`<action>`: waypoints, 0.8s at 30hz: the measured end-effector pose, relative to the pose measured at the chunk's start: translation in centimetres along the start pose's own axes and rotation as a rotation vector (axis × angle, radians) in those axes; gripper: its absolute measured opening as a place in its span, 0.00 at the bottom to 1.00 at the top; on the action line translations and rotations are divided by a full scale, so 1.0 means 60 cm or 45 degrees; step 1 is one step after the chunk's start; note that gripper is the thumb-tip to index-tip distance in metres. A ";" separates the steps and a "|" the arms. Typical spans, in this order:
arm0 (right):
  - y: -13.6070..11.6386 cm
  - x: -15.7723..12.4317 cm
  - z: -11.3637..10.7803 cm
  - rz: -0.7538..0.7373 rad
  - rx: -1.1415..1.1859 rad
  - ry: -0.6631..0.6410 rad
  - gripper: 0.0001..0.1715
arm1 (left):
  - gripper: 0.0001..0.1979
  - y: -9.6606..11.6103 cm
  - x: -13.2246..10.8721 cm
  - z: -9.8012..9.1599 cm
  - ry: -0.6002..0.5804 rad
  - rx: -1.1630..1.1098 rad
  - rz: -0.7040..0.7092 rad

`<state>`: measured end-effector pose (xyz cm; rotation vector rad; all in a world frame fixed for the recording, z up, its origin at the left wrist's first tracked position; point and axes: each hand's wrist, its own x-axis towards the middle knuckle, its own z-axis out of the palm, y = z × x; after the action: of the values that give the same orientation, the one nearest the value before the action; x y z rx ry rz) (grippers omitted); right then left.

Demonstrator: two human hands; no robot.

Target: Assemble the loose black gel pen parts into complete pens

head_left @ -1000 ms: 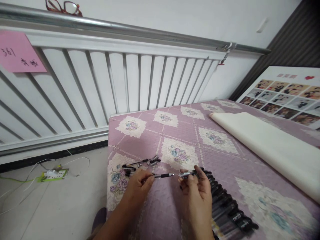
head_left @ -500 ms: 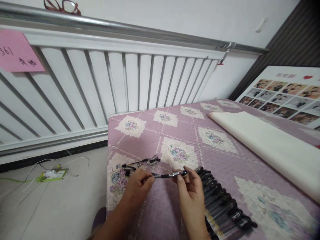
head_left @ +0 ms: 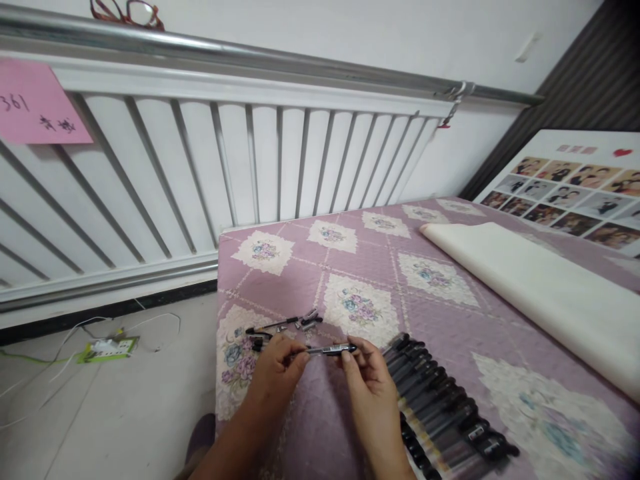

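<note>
Two bare hands share one pen (head_left: pixel 315 351): the left hand (head_left: pixel 281 368) pinches its barrel between thumb and fingers, while the right hand (head_left: pixel 371 390) grips the black cap (head_left: pixel 342 349). The pen lies nearly level between them. Best, I judge, to keep cap and barrel in one straight line, left pinch firm, right thumb pressing lengthwise rather than sideways. Just right of the right hand, a row of pens (head_left: pixel 440 397) lies on the purple cloth (head_left: pixel 363 267); a swinging wrist could nudge it. Just beyond the left hand are loose pen parts (head_left: pixel 311 320), too small to count.
</note>
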<state>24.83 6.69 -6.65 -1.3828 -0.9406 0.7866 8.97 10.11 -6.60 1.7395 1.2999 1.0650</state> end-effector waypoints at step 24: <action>-0.032 0.007 -0.061 0.042 0.128 0.222 0.26 | 0.16 0.011 -0.033 0.012 -0.271 0.055 0.411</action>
<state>28.16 5.34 -4.55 -1.3586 -0.7352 0.7161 9.58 8.00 -6.71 2.0816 0.9375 0.9963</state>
